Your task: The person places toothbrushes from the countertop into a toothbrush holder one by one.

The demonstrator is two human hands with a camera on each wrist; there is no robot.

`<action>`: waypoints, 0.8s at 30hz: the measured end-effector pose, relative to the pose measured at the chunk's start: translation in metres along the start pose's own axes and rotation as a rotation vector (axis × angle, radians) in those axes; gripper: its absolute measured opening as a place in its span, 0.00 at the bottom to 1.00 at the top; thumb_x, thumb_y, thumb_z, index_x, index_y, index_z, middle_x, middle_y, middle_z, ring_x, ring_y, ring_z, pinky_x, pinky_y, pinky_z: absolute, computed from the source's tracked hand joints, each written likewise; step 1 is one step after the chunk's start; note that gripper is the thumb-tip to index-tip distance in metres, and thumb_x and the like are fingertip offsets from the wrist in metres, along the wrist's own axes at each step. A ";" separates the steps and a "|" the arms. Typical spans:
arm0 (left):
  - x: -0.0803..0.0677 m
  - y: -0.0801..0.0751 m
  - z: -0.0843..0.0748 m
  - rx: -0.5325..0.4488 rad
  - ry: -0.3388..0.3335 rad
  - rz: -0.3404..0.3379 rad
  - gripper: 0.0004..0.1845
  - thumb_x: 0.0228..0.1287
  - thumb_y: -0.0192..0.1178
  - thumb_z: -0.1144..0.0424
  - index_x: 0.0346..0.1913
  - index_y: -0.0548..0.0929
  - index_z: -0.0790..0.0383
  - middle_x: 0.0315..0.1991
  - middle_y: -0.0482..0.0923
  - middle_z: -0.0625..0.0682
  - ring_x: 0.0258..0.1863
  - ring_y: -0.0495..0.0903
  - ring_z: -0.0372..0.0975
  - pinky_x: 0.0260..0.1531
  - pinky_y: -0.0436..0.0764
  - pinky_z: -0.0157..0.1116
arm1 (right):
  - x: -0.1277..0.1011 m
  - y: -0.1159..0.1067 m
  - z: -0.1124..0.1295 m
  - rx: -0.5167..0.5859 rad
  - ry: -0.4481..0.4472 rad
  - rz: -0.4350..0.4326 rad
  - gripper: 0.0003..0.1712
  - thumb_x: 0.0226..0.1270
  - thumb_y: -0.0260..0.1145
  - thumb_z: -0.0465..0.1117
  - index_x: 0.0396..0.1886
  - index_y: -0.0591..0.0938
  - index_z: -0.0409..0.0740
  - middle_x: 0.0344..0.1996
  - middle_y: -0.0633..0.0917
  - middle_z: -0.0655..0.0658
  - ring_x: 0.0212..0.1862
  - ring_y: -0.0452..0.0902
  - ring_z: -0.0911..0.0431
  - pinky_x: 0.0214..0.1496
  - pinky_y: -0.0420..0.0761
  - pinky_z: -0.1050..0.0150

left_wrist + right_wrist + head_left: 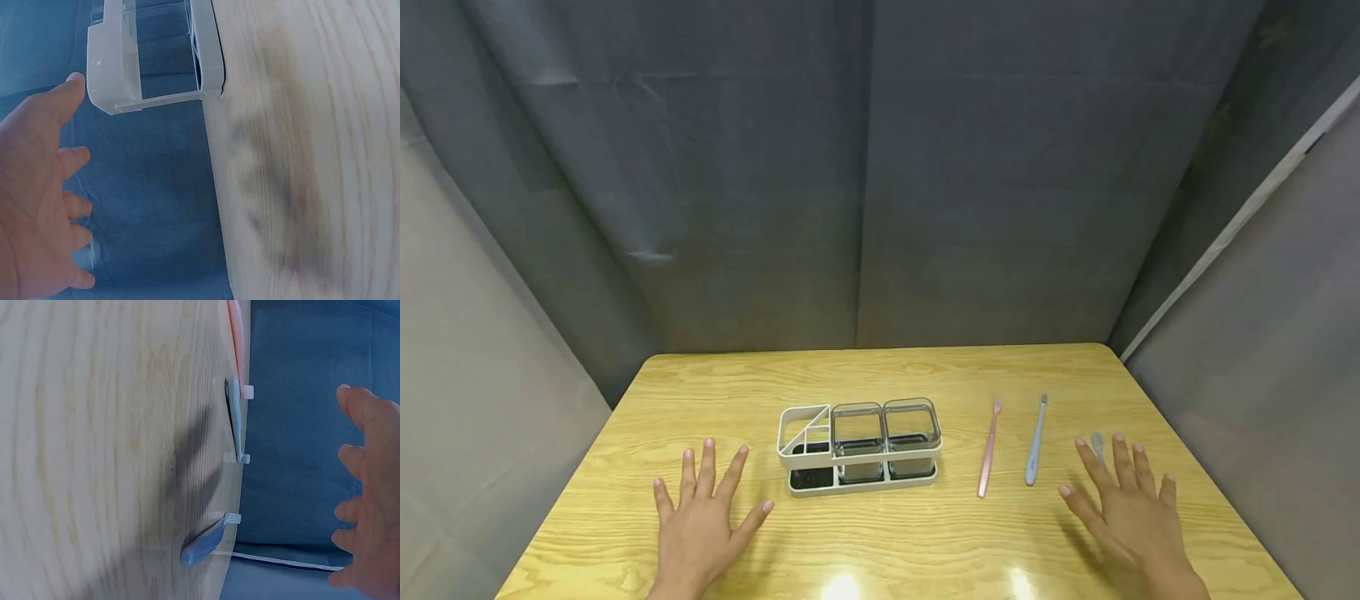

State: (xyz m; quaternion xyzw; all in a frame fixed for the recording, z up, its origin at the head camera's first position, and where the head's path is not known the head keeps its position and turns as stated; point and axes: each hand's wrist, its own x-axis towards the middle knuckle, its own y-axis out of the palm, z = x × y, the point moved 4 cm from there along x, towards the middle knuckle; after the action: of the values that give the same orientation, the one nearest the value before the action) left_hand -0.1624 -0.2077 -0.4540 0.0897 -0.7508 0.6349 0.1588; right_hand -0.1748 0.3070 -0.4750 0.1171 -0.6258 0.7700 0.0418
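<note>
A white toothbrush holder (865, 487) stands left of the table's middle, with two clear square cups (858, 429) in its right part and a divided rack at its left. My left hand (695, 533), fingers spread, hovers over the wood to the left of the holder and holds nothing. A pink toothbrush (989, 450) and a light blue toothbrush (1036, 442) lie to the holder's right. My right hand (1131, 517) is spread above the table at the right, empty. It partly covers a third, blue-grey toothbrush (205, 544) in the head view.
The wooden table (880, 542) has rounded far corners. Dark grey cloth (760, 208) hangs behind it, and paler cloth panels (1255, 383) flank both sides. A pale strip (1240, 221) runs down the right cloth.
</note>
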 end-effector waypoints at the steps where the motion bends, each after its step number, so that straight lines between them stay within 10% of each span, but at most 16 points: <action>1: 0.000 0.000 0.000 0.000 -0.001 -0.002 0.41 0.56 0.50 0.31 0.69 0.64 0.50 0.69 0.50 0.67 0.68 0.41 0.61 0.57 0.23 0.61 | 0.000 0.000 0.000 0.004 -0.001 -0.007 0.41 0.67 0.49 0.63 0.74 0.50 0.53 0.69 0.42 0.28 0.68 0.25 0.34 0.54 0.28 0.25; 15: -0.002 -0.006 0.002 -0.112 -0.018 -0.161 0.39 0.47 0.67 0.42 0.61 0.73 0.59 0.63 0.62 0.69 0.59 0.62 0.64 0.50 0.57 0.69 | 0.004 -0.014 0.010 0.101 -0.031 -0.141 0.41 0.61 0.63 0.58 0.68 0.63 0.42 0.61 0.62 0.23 0.52 0.62 0.22 0.41 0.64 0.26; 24: 0.007 0.001 0.004 -0.310 -0.052 -0.110 0.35 0.50 0.70 0.49 0.59 0.75 0.64 0.59 0.67 0.70 0.50 0.71 0.65 0.39 0.71 0.66 | 0.011 -0.012 0.012 0.388 -0.008 -0.087 0.37 0.62 0.64 0.50 0.65 0.64 0.36 0.61 0.61 0.22 0.57 0.55 0.21 0.44 0.60 0.23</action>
State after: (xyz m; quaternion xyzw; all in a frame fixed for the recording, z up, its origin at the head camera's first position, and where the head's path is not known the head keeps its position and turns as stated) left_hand -0.1700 -0.2106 -0.4528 0.1214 -0.8377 0.4991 0.1858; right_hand -0.1811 0.2966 -0.4589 0.1527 -0.4600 0.8733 0.0491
